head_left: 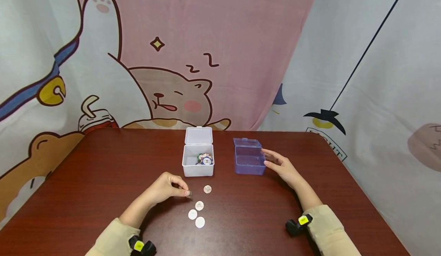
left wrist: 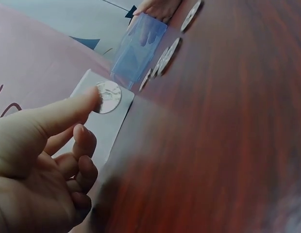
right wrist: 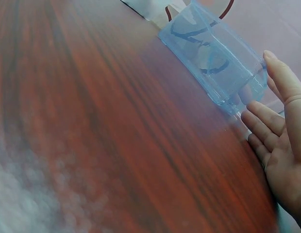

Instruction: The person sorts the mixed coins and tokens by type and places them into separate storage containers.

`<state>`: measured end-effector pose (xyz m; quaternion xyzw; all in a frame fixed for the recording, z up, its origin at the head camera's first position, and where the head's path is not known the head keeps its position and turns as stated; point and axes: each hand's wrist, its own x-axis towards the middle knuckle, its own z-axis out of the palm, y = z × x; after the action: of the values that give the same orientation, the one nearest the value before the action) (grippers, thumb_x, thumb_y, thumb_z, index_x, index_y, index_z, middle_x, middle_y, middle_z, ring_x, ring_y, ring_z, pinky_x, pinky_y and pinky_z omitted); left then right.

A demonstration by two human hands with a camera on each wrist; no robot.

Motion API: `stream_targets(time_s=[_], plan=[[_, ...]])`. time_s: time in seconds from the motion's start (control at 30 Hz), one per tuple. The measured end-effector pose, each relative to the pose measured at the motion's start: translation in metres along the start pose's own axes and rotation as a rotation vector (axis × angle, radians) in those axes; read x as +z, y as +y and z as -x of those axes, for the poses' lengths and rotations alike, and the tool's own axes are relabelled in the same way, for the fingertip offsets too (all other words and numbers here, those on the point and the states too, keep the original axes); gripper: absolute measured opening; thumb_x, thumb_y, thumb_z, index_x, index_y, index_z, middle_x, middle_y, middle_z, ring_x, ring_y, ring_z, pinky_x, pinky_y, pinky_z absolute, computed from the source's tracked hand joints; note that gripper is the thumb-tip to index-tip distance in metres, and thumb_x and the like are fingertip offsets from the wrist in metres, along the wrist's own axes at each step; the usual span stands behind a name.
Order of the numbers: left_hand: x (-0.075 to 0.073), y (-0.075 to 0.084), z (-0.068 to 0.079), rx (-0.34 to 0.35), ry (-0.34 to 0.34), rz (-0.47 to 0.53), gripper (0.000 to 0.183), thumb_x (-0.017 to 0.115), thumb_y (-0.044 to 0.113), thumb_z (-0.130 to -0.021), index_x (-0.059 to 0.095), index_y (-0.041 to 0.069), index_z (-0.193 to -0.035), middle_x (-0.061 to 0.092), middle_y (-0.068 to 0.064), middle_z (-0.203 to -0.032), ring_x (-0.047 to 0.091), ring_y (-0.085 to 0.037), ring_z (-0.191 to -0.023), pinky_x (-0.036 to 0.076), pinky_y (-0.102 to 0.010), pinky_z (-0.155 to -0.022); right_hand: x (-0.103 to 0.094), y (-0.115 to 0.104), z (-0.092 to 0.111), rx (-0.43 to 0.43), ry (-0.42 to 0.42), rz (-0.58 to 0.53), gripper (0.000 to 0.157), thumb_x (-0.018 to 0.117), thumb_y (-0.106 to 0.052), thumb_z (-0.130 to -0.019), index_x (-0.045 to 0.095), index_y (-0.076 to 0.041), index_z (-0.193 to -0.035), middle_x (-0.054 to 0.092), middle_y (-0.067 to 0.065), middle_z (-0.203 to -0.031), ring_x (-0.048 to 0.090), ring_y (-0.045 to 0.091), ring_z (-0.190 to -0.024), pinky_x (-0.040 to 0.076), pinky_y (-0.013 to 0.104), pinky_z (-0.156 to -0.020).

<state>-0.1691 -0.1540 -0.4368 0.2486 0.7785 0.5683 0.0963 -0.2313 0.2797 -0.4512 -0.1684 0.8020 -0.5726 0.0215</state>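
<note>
Between thumb and forefinger my left hand pinches a silver coin, held just over the table in front of the white box. Several more coins lie flat on the wood to its right. My right hand is at the right side of a see-through blue-purple box, fingers fairly straight and its fingertips at the wall. That box has its lid up, and no contents show inside. The white box, lid raised too, holds a small heap of patterned poker chips.
Both boxes stand side by side toward the back of the brown wooden table. A printed cartoon curtain hangs right behind the table's far edge.
</note>
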Motion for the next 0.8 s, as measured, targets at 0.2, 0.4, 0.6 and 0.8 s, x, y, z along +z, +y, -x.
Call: stream_targets(time_s=[0.2,0.4,0.6,0.8], plan=[[0.006,0.007,-0.001,-0.016,-0.017,0.049,0.004,0.075,-0.004,-0.077,0.074,0.0,-0.078,0.069,-0.011,-0.077,0.06,-0.011,-0.073,0.045,-0.021,-0.062,0.0,0.0,0.0,-0.001,0.0,0.012,0.05,0.062,-0.017,-0.095,0.047,-0.01,-0.142,0.048,0.017,-0.14,0.043,0.033,-0.128,0.042,0.018,-0.09],[0.017,0.016,-0.003,0.002,-0.009,0.039,0.008,0.075,-0.003,-0.077,0.075,0.005,-0.075,0.068,-0.01,-0.076,0.06,-0.011,-0.072,0.045,-0.023,-0.065,0.0,0.001,0.0,-0.003,0.003,0.009,0.048,0.06,-0.014,-0.095,0.047,-0.009,-0.142,0.048,0.017,-0.14,0.043,0.033,-0.128,0.042,0.018,-0.089],[0.031,0.026,-0.008,0.038,-0.001,0.047,0.008,0.076,0.001,-0.077,0.075,0.008,-0.074,0.066,-0.003,-0.073,0.058,-0.011,-0.073,0.045,-0.025,-0.068,0.0,0.002,0.0,-0.007,0.0,0.003,0.049,0.061,-0.017,-0.095,0.047,-0.01,-0.142,0.048,0.017,-0.14,0.042,0.034,-0.128,0.042,0.018,-0.09],[0.046,0.036,-0.01,0.062,0.039,0.065,0.005,0.078,0.002,-0.076,0.074,0.001,-0.078,0.066,-0.003,-0.076,0.059,-0.011,-0.076,0.045,-0.025,-0.07,0.0,0.001,0.0,-0.002,0.003,0.013,0.049,0.061,-0.018,-0.095,0.047,-0.01,-0.142,0.047,0.017,-0.14,0.043,0.033,-0.128,0.042,0.018,-0.09]])
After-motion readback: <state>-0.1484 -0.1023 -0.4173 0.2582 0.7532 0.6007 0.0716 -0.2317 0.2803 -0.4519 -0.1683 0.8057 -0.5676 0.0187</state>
